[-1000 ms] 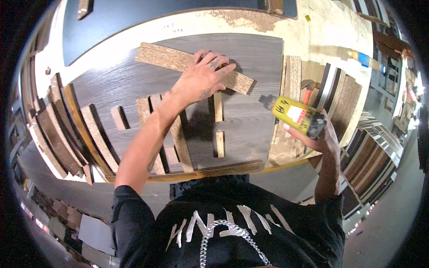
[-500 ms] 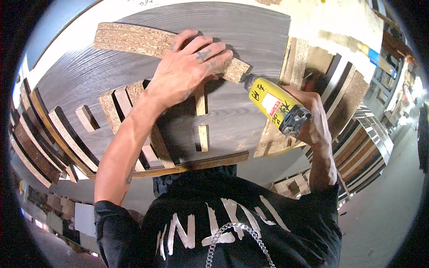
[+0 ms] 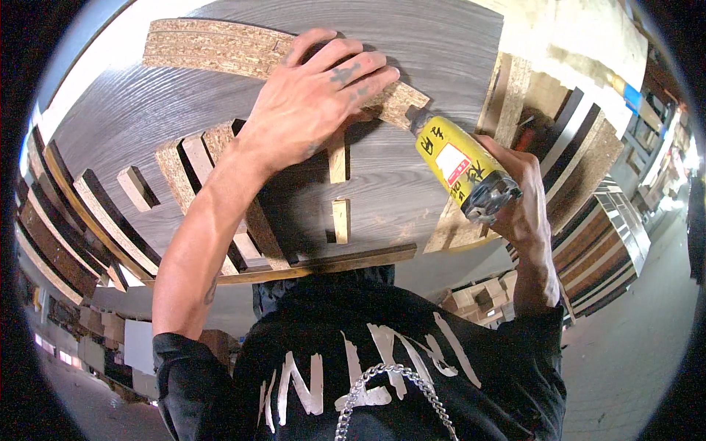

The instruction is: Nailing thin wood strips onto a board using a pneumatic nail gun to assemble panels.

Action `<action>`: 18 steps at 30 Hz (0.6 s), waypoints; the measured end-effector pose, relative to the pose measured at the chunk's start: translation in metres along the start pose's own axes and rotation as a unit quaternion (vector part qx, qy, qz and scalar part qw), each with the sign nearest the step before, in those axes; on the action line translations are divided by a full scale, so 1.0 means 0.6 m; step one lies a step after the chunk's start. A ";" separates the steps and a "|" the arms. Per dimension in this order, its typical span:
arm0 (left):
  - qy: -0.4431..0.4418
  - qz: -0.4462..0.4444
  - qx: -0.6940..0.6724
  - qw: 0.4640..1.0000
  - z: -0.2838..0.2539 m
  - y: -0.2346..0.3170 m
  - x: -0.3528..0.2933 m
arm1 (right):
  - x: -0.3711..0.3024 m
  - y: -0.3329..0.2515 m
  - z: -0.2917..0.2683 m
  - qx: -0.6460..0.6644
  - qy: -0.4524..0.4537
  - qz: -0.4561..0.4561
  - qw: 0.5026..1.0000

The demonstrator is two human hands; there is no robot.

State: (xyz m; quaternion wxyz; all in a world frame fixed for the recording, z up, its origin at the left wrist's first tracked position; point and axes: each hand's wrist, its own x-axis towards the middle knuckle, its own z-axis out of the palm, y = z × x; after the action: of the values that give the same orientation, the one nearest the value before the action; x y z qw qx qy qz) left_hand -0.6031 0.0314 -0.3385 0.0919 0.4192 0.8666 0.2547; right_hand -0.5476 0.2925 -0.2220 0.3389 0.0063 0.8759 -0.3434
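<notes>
The yellow bottle point(image 3: 471, 167), contents hidden, lies slanted in the right hand point(image 3: 521, 180), whose fingers wrap around it; its long axis runs from dark base up-left to black nozzle point(image 3: 419, 116), which points at the right end of the rough, flecked chipboard strips point(image 3: 209, 48). The left hand point(image 3: 316, 99) grips these crosswise, fingers slightly spread, above a grey wood-grain board point(image 3: 401, 173).

Grey wood-grain panel point(image 3: 390, 195) — chipboard strips point(image 3: 173, 167) on it, pale block point(image 3: 135, 187) to left, short wooden block point(image 3: 340, 220) to right.
</notes>
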 end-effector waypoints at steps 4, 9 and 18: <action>-0.001 0.003 0.002 1.000 -0.001 0.001 0.002 | 0.003 -0.015 -0.008 -0.021 -0.029 0.029 0.999; -0.004 -0.001 0.006 1.000 0.001 -0.002 -0.002 | 0.004 -0.020 -0.003 -0.028 -0.018 0.009 0.999; 0.002 0.002 0.003 1.000 0.000 0.000 -0.001 | 0.004 -0.025 -0.006 -0.036 -0.029 0.026 0.999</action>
State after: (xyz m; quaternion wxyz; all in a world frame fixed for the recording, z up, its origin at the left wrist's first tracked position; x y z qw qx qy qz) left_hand -0.6026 0.0307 -0.3385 0.0882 0.4210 0.8665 0.2532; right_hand -0.5552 0.2827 -0.2127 0.3732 0.0061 0.8771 -0.3025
